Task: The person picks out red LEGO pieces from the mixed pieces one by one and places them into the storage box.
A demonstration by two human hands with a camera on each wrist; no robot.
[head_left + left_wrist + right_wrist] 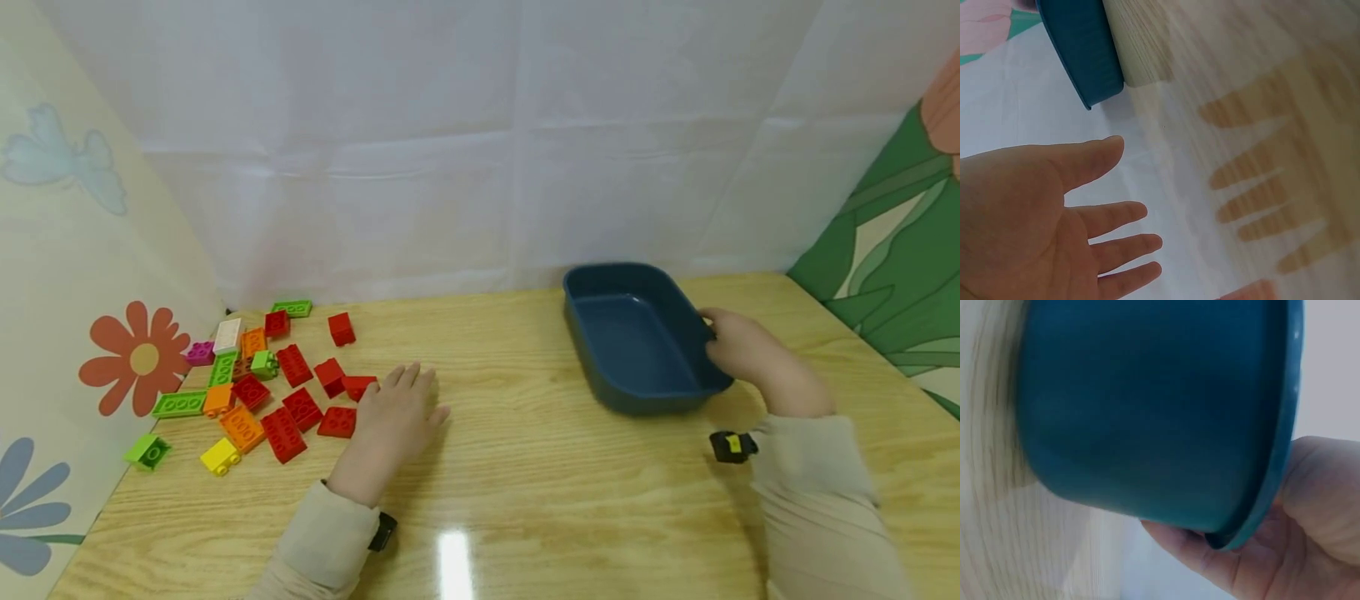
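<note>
- L hand [393, 412]: fingers straight, spread, holding nothing (palm down), over tbl [525, 467] nr red bricks [337, 422]
- R hand [750, 354]: fingers curled, gripping blue bin [633, 337] by rim

Creased white cloth [420, 150] behind a wooden table [517, 467]

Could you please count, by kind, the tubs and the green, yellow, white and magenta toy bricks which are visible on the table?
Dark blue tub: 1
Green toy bricks: 5
Yellow toy brick: 1
White toy brick: 1
Magenta toy brick: 1
Total: 9
</note>
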